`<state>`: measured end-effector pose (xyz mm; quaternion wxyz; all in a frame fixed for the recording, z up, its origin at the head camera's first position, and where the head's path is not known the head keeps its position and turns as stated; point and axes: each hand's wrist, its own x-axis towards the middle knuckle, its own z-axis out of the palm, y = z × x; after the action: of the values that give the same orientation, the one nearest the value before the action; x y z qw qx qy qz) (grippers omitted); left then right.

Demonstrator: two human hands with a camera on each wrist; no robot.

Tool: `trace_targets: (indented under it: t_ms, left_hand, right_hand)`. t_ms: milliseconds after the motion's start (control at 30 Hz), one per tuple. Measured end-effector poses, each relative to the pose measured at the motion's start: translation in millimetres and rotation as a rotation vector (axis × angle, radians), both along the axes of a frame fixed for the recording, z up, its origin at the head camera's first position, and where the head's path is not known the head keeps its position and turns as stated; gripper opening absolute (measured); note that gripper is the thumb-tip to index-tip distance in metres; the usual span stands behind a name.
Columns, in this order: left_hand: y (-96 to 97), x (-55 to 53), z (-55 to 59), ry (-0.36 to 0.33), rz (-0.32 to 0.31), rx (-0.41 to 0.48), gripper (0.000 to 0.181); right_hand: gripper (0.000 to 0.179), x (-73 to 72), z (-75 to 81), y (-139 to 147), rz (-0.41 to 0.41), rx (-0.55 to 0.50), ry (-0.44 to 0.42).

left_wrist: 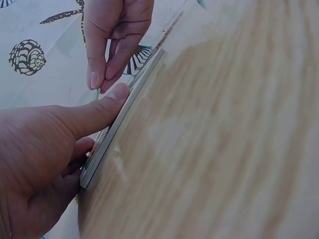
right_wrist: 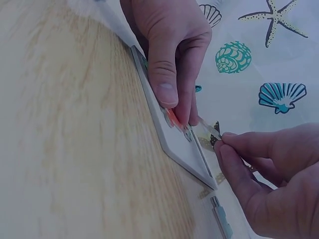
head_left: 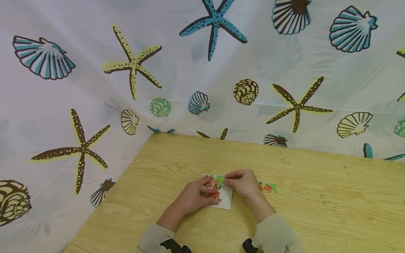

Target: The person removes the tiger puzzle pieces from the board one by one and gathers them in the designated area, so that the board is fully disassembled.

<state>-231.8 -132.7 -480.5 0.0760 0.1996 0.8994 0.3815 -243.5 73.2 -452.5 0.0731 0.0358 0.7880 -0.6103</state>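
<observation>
Sleeves [head_left: 278,233] are pointing toward a board [head_left: 226,198] that the left hand [head_left: 197,195] is steadying on the table [head_left: 316,218] with spread fingers, while the right hand [head_left: 244,182] is pinching a piece [right_wrist: 211,129] probably needing lining up before pressing.

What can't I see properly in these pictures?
- Board: head view; the left hand covers part of its picture.
- Held piece: right wrist view; it's edge-on and the fingers cover one end, so its picture doesn't show.
- Loose pieces: head view; too small to count, and the right hand may hide some.
- Blue starfish: head view; top edge cuts it off.
</observation>
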Motion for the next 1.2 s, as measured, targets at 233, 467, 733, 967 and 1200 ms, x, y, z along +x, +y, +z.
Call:
trace_targets:
  t_ms: [233, 467, 733, 967, 1200]
  left_hand:
    - [0.9, -2.0, -2.4, -0.006, -0.001, -0.012, 0.040]
    - [-0.9, -1.4, -0.8, 0.001, 0.005, -0.026, 0.042]
    - [-1.9, -1.2, -1.7, 0.008, 0.010, -0.027, 0.043]
    - [-0.5, -0.5, 0.5, -0.008, 0.006, -0.019, 0.042]
    - [0.4, -0.5, 1.4, -0.016, 0.004, -0.014, 0.041]
  right_hand:
    - [0.011, 1.0, -1.5, 4, 0.014, 0.019, -0.008]
    - [0.012, 0.1, -3.3, 6, 0.024, -0.034, -0.020]
    - [0.017, 3.1, 0.4, 10, 0.051, -0.028, -0.038]
    - [0.018, 6.1, 4.3, 19, 0.088, -0.015, -0.041]
    - [0.018, 4.4, 2.5, 25, 0.090, -0.040, -0.071]
